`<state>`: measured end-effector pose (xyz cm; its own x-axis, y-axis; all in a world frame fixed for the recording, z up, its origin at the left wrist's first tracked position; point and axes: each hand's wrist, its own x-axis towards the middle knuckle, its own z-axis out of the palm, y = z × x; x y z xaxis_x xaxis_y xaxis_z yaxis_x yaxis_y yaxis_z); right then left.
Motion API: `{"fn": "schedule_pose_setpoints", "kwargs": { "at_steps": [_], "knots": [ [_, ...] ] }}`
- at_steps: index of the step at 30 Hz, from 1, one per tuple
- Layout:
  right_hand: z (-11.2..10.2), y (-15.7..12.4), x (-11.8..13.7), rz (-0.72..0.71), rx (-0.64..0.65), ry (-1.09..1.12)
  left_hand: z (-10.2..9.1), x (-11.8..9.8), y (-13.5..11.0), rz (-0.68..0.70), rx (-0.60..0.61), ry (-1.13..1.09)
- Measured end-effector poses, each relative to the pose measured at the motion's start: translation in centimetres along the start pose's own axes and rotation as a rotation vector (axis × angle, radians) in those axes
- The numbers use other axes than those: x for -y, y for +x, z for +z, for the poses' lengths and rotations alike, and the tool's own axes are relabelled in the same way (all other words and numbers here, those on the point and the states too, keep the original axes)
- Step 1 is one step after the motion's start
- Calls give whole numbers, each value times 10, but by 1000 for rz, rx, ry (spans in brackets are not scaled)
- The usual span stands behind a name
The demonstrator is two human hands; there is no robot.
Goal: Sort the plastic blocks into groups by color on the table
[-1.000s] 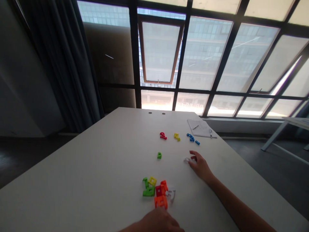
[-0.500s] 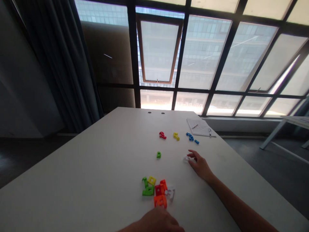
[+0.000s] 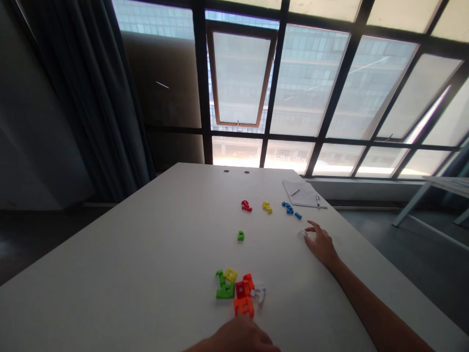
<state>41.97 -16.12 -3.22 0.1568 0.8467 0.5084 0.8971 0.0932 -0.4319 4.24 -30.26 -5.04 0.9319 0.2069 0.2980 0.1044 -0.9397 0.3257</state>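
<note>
1. The small white piece (image 3: 301,233) is to the right of the lone green block (image 3: 241,235), well apart from it. It is too small to tell if it touches the table (image 3: 146,254).
2. The right hand (image 3: 322,244) is farther right of the green block. Its thumb and bent fingers pinch the right end of the white piece, with only a little space between the thumb and the pointing finger.
3. Nearer to the person than the green block is a mixed bunch of blocks: two green ones (image 3: 225,291), a yellow square (image 3: 230,275), a red square (image 3: 240,289), two orange ones (image 3: 244,306) and a bigger white one (image 3: 259,293).
4. The left hand (image 3: 240,335) is on the near side of that bunch, right by the closest orange block. Its fingertips are hidden, so I can't tell if it grips anything.
5. Past the green block sit red pieces (image 3: 246,206), then, going right, yellow pieces (image 3: 267,207) and blue pieces (image 3: 288,208).
6. Far to the right, past the green block, is paper (image 3: 306,196) with two pens (image 3: 295,192) on it.
</note>
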Motion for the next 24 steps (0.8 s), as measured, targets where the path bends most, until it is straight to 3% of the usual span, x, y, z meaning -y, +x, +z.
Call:
{"fn": "schedule_pose_setpoints", "kwargs": {
  "at_steps": [3, 6, 9, 12, 15, 19, 21, 24],
  "knots": [
    [1, 1, -9, 77, 53, -76, 3, 1, -1, 6, -3, 8],
    [3, 1, -6, 89, 26, -118, 3, 1, -1, 18, 8, -2],
    [0, -2, 9, 14, -70, -106, 0, 1, 0, 24, 5, 5],
    [-4, -14, 41, -161, -95, 6, -1, 0, 1, 23, 7, 6],
    [-6, -37, 88, -363, 93, 216, -1, 0, 1, 17, 16, 4],
    [-9, -69, 142, -431, 398, 486, -1, -1, 2, 11, 16, 32],
    [-9, -77, 155, -498, 492, 514, -3, -2, 2, 6, 26, 26],
    [-9, -80, 159, -567, 521, 483, -7, -3, 2, 2, 36, -7]
  ]
}}
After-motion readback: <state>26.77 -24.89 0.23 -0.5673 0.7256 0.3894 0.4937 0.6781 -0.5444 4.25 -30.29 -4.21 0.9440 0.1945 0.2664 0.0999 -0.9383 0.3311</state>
